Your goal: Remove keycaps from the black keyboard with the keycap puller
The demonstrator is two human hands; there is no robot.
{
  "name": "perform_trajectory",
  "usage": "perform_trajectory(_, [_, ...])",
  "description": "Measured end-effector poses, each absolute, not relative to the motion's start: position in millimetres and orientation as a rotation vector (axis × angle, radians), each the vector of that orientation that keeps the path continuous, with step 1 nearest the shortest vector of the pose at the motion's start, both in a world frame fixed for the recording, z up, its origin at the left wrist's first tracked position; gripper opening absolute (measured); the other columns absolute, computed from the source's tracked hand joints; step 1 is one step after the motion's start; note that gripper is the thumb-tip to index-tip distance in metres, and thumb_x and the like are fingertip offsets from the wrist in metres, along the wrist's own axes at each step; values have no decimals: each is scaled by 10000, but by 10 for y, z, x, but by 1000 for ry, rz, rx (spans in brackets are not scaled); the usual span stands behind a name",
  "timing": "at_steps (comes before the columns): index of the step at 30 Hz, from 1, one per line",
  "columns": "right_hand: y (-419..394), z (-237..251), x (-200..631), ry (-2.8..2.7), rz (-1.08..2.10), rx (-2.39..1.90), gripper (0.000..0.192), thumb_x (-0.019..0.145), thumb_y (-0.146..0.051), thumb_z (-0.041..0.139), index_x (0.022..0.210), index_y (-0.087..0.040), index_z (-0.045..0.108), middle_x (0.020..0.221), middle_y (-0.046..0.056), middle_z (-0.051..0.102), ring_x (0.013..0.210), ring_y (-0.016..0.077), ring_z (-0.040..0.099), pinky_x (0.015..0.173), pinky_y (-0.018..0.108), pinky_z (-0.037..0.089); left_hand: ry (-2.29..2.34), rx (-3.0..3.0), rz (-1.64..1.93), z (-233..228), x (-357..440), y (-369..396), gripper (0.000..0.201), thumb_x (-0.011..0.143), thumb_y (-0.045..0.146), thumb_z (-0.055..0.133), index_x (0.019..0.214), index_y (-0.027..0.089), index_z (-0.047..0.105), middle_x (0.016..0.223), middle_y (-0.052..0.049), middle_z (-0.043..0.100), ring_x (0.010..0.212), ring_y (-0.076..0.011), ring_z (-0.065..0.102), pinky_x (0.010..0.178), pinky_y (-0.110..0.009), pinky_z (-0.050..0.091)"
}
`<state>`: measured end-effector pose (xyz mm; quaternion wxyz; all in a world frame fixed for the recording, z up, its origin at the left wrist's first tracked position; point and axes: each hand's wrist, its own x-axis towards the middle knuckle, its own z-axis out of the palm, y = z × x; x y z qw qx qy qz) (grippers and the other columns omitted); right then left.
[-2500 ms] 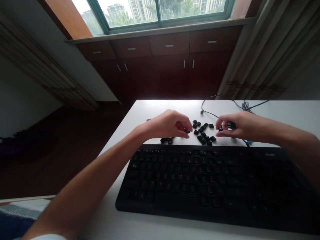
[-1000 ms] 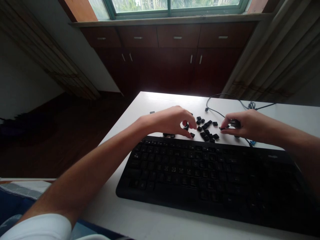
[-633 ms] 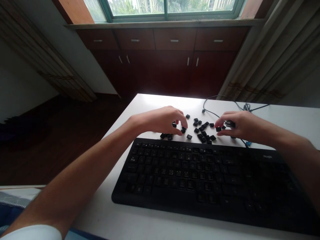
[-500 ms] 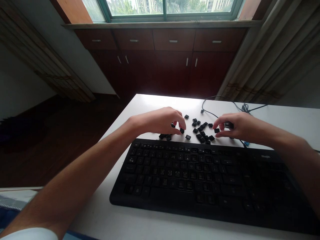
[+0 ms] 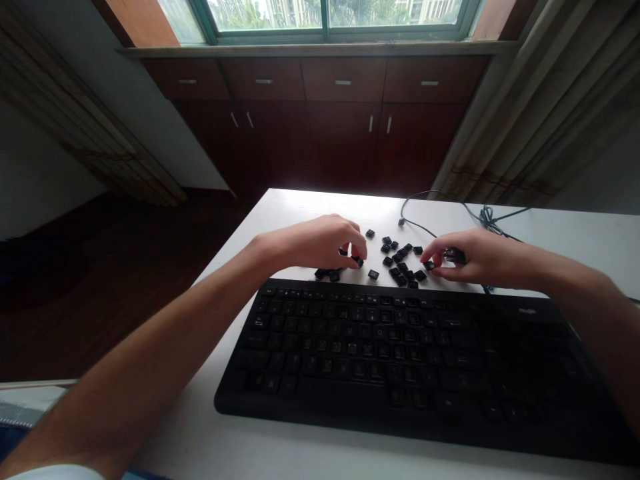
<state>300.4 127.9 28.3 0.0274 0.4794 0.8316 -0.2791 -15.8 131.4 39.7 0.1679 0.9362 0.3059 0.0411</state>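
Left hand: keycap is pinched, drawn slightly toward the desk's left edge.
Right hand: second keycap gripped, now tipped (both hands occupied!).

The keyboard looks matt plastic, the loose keys shinier plastic; the table smooth and glossy, the cupboard wood, the curtain cloth.

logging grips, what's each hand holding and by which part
Right hand: a black keycap, apparently by its edges, plus a dark object within, part unclear. Left hand: at another keycap; whether gripped can't be told.
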Motion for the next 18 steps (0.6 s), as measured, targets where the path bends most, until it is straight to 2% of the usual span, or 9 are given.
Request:
perform_trajectory(10, [1280, 320, 3013, 2567, -873, 1408, 409, 849, -513, 666, 1182, -287, 737, 1142, 52, 752, 1019, 272, 692, 856, 394, 553, 879, 2674, 87, 367, -170, 1320, 204, 917, 296, 698, 1098, 256, 782, 990, -18, 744, 776, -135, 660, 695, -243, 450])
perform_trajectory(18, [1272, 305, 3023, 2609, -794, 1482, 359, 817, -541, 700, 1045, -269, 754, 1046, 57, 764, 908, 260, 705, 782, 381, 563, 890, 2673, 198, 369, -148, 1309, 177, 901, 267, 698, 1064, 240, 764, 1059, -20, 756, 915, -177, 688, 784, -272, 474])
